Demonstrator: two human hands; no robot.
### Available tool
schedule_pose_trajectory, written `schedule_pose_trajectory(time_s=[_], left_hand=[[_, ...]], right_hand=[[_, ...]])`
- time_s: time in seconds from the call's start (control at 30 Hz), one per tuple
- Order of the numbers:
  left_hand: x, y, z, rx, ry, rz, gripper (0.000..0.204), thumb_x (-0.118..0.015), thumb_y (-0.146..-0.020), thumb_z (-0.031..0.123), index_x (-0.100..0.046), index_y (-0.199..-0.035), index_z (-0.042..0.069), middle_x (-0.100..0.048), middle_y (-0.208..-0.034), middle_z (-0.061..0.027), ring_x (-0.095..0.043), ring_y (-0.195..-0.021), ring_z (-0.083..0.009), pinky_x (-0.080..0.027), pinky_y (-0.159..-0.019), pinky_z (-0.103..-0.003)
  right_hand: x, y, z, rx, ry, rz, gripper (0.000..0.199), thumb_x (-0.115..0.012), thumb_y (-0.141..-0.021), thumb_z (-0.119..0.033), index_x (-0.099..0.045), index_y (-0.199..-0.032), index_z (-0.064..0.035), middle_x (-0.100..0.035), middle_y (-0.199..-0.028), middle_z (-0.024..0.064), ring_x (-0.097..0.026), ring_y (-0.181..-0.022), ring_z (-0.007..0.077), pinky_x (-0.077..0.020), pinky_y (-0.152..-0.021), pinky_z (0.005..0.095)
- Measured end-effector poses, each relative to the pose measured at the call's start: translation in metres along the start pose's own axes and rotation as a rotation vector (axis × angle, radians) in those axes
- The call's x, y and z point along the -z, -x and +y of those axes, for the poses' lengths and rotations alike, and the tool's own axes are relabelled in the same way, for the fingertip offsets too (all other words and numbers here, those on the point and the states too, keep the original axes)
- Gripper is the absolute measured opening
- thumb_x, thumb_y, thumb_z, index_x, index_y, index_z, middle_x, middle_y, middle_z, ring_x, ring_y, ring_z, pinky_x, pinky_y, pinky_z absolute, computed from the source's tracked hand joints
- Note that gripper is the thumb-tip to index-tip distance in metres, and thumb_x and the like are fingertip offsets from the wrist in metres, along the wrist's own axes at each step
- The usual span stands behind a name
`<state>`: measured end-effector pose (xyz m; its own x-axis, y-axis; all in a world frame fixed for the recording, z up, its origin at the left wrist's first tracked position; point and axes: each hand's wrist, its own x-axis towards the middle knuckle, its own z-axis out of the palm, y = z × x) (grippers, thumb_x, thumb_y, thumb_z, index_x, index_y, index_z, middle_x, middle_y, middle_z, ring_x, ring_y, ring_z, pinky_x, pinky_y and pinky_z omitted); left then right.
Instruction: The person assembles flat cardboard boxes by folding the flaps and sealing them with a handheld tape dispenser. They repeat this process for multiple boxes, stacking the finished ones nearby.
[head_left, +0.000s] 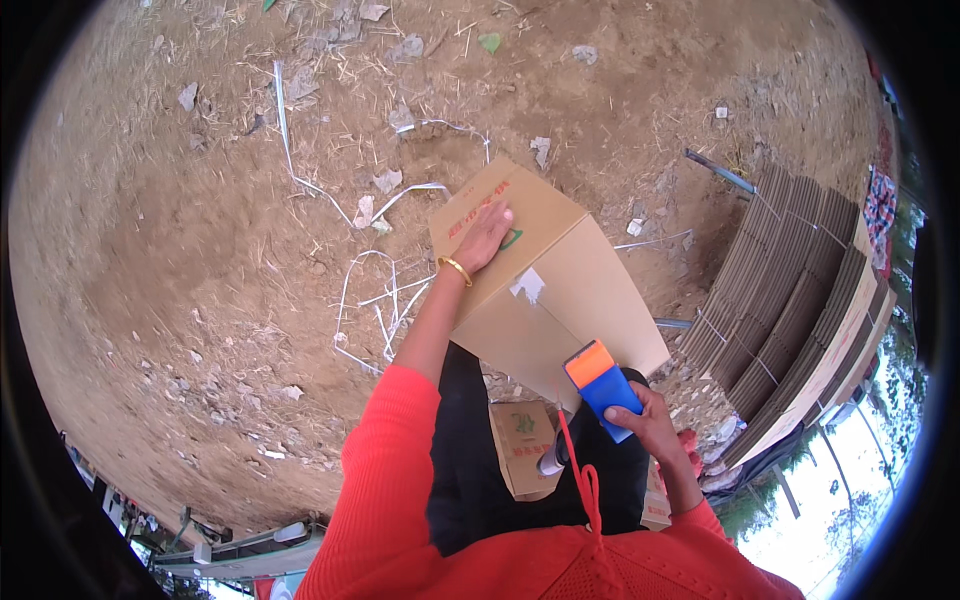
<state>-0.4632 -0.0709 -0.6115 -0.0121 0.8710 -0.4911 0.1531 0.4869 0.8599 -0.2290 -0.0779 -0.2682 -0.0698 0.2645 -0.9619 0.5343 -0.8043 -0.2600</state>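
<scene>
A brown cardboard box rests tilted in front of me, above my dark-trousered legs. My left hand lies flat on its printed side, fingers stretched out, a gold bangle at the wrist. A whitish patch of tape or torn paper sticks near the box's edge. In my right hand is a blue and orange tape dispenser, held by its blue part. Its orange end is up against the box's lower side. The underside of the box is hidden.
Flattened cardboard boxes stand stacked and strapped at the right. Another small carton sits between my legs, with a grey-white roll beside it. White strapping lies loose on the dirt ground. A metal bar sticks out by the stack.
</scene>
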Motion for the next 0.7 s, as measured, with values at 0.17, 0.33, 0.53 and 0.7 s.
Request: schedule_pose_trajectory(time_s=[0.17, 0.33, 0.53, 0.7], left_hand=[[0.017, 0.005, 0.038, 0.155, -0.009, -0.236, 0.075, -0.027, -0.096, 0.057, -0.035, -0.14, -0.003, -0.036, -0.144, -0.0212, -0.026, -0.138, -0.036, -0.02, -0.113, -0.042], [0.019, 0.061, 0.111, 0.016, -0.241, -0.102, 0.081, -0.051, -0.087, 0.058, -0.036, -0.14, -0.003, -0.036, -0.143, -0.0241, -0.035, -0.134, -0.0351, -0.028, -0.11, -0.04], [0.008, 0.071, 0.119, -0.116, -0.469, 0.086, 0.088, -0.072, -0.072, 0.052, -0.042, -0.135, -0.001, -0.049, -0.133, -0.0236, -0.052, -0.119, -0.0367, -0.044, -0.097, -0.043], [0.005, 0.07, 0.117, -0.109, -0.526, 0.093, 0.088, -0.072, -0.071, 0.053, -0.043, -0.134, -0.001, -0.051, -0.131, -0.023, -0.055, -0.115, -0.0358, -0.047, -0.094, -0.042]], right_hand=[[0.003, -0.007, 0.01, 0.009, 0.067, 0.03, 0.03, -0.075, -0.08, -0.025, -0.062, -0.095, -0.0015, -0.06, -0.08, -0.0016, -0.053, -0.074, 0.0056, -0.0449, -0.069, 0.0232], [0.0, -0.013, 0.017, 0.116, 0.213, 0.118, 0.036, -0.074, -0.08, -0.028, -0.064, -0.1, 0.001, -0.066, -0.082, 0.0039, -0.057, -0.075, 0.0075, -0.0477, -0.069, 0.0261], [-0.007, -0.054, 0.047, 0.181, 0.376, 0.26, 0.046, -0.073, -0.076, -0.038, -0.066, -0.093, 0.0035, -0.067, -0.076, 0.0168, -0.065, -0.07, 0.0232, -0.0505, -0.069, 0.0342], [-0.012, -0.066, 0.049, 0.195, 0.707, 0.349, 0.054, -0.069, -0.075, -0.048, -0.064, -0.082, 0.0058, -0.065, -0.078, 0.0235, -0.065, -0.074, 0.0359, -0.0506, -0.071, 0.0431]])
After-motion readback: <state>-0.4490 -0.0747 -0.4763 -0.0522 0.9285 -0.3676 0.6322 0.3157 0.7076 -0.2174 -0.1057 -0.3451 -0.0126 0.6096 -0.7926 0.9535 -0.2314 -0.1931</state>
